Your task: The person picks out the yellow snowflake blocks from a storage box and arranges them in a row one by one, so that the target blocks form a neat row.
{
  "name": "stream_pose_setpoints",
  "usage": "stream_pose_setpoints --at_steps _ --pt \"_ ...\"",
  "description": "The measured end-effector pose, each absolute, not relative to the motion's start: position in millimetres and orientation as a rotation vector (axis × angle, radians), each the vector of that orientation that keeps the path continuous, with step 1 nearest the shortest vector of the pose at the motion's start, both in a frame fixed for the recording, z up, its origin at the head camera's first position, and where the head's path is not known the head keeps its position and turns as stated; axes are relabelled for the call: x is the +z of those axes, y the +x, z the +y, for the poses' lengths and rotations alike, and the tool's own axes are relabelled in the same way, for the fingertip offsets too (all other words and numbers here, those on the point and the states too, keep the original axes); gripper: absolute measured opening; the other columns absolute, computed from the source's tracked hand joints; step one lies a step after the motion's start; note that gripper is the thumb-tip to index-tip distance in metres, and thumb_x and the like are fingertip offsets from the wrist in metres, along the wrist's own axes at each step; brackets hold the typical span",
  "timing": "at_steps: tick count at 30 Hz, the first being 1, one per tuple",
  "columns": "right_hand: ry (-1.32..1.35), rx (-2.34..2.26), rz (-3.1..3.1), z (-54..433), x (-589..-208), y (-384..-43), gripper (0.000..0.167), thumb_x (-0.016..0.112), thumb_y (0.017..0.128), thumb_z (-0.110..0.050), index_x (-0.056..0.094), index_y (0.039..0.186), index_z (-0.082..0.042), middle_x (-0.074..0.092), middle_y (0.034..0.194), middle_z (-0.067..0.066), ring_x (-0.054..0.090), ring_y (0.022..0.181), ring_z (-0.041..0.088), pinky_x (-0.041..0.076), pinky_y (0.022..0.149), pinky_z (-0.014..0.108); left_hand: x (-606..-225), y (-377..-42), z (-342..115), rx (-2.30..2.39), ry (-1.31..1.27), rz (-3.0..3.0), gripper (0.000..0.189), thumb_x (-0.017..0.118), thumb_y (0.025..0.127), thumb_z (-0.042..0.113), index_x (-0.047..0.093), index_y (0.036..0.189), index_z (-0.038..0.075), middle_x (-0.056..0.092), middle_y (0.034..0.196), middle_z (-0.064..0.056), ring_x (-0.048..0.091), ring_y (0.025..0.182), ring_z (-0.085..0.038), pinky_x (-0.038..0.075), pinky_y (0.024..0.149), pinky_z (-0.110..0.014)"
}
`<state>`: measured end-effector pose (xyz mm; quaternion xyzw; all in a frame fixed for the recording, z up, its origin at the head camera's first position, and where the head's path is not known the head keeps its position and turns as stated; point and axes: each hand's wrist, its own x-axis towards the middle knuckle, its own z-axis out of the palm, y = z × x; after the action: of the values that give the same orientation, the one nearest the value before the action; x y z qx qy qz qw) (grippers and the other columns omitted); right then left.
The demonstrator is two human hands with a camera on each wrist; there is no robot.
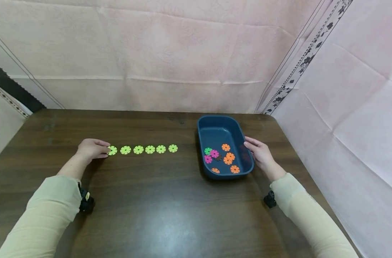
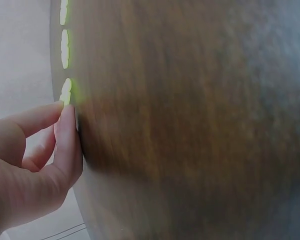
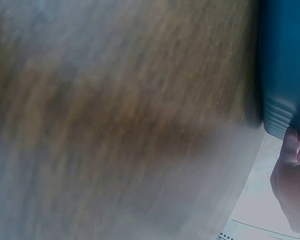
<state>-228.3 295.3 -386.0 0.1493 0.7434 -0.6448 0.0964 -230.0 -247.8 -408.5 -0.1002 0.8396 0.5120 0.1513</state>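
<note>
My left hand [image 1: 91, 148] pinches the leftmost yellow-green flower-shaped disc [image 1: 112, 150] between thumb and fingers, low over the wooden table. This disc heads a straight row of several matching discs [image 1: 150, 149] running to the right. Seen by the left wrist camera, the fingertips cover the near end of the pinched disc [image 2: 66, 90]. On the other side, my right hand [image 1: 260, 154] holds the right rim of a dark blue rectangular tub [image 1: 216, 123]. Its fingers [image 3: 289, 145] lie against the tub's ridged outer wall in the right wrist view.
Inside the tub, toward its near end, lie orange discs [image 1: 228, 160], pink discs [image 1: 208, 159], a green disc [image 1: 208, 151] and a dark brown one [image 1: 219, 157]. Pale cloth walls [image 1: 170, 53] stand along the table's back and right edges.
</note>
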Motion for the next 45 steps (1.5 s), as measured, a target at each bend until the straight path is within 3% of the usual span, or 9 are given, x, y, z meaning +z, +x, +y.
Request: stream_pose_setpoints --at_steps 3,17,24,27,31,33,38,40,45 --pt "0.441 -1.923 2.194 295 -386 -228 0.054 0.057 0.093 -0.028 0.041 0.142 -0.013 0.057 0.119 -0.004 0.06 0.091 0.001 0.053 0.078 0.014 -409 -230 -247 1.451 -0.304 2.446 0.043 0.056 0.09 0.005 0.045 0.125 -0.017 0.049 0.118 -0.026 0.057 0.066 0.006 0.057 0.069 -0.02" --pt "0.417 -1.891 2.209 293 -386 -232 0.054 0.056 0.094 -0.029 0.039 0.143 -0.014 0.046 0.14 0.007 0.059 0.098 0.002 0.052 0.082 0.016 -412 -231 -250 1.344 -0.311 2.55 0.039 0.06 0.085 0.006 0.053 0.117 -0.017 0.047 0.121 -0.034 0.059 0.062 0.003 0.057 0.064 -0.021" --pt "0.394 -1.862 2.272 293 -387 -235 0.052 0.056 0.094 -0.027 0.042 0.141 -0.011 0.054 0.129 0.004 0.061 0.094 0.001 0.053 0.08 0.015 -410 -229 -253 1.31 -0.313 2.558 0.041 0.058 0.088 0.011 0.052 0.119 -0.015 0.041 0.128 -0.036 0.059 0.065 0.002 0.057 0.066 -0.021" --pt "0.375 -1.798 2.363 293 -385 -236 0.052 0.057 0.093 -0.027 0.043 0.14 -0.008 0.057 0.121 -0.001 0.059 0.091 -0.002 0.052 0.078 0.013 -407 -228 -252 1.266 -0.281 2.604 0.042 0.053 0.092 0.019 0.053 0.121 -0.011 0.043 0.129 -0.033 0.063 0.076 -0.007 0.058 0.071 -0.025" --pt "0.392 -1.796 2.45 293 -376 -239 0.053 0.055 0.094 -0.029 0.041 0.14 -0.005 0.058 0.112 -0.007 0.056 0.089 -0.004 0.049 0.083 0.015 -400 -228 -249 1.218 -0.228 2.686 0.048 0.044 0.097 0.031 0.052 0.125 -0.007 0.045 0.131 -0.031 0.062 0.096 -0.031 0.055 0.084 -0.04" --pt "0.409 -1.821 2.492 292 -370 -242 0.053 0.053 0.095 -0.031 0.041 0.14 -0.004 0.058 0.117 -0.001 0.055 0.092 -0.001 0.047 0.09 0.02 -396 -229 -247 1.215 -0.199 2.73 0.051 0.041 0.098 0.035 0.05 0.126 -0.006 0.046 0.131 -0.031 0.059 0.102 -0.038 0.051 0.087 -0.047" --pt "0.316 -1.673 2.724 286 -348 -248 0.056 0.045 0.097 -0.038 0.039 0.14 -0.002 0.042 0.144 0.017 0.046 0.124 0.024 0.036 0.108 0.04 -384 -232 -239 1.185 -0.102 2.87 0.057 0.038 0.098 0.042 0.046 0.13 -0.005 0.044 0.132 -0.031 0.048 0.114 -0.044 0.042 0.093 -0.056" --pt "0.24 -1.575 2.812 283 -340 -249 0.059 0.042 0.098 -0.041 0.037 0.142 -0.002 0.038 0.146 0.02 0.037 0.133 0.031 0.031 0.112 0.045 -380 -234 -235 1.173 -0.048 2.911 0.061 0.037 0.098 0.045 0.043 0.132 -0.005 0.042 0.135 -0.031 0.041 0.121 -0.045 0.037 0.097 -0.058" --pt "0.026 -1.314 2.981 265 -321 -251 0.064 0.037 0.099 -0.045 0.029 0.145 -0.001 0.03 0.149 0.021 0.025 0.139 0.038 0.022 0.114 0.052 -363 -236 -223 1.121 0.099 3.031 0.064 0.039 0.097 0.047 0.042 0.134 -0.006 0.038 0.139 -0.031 0.028 0.13 -0.05 0.025 0.105 -0.062"
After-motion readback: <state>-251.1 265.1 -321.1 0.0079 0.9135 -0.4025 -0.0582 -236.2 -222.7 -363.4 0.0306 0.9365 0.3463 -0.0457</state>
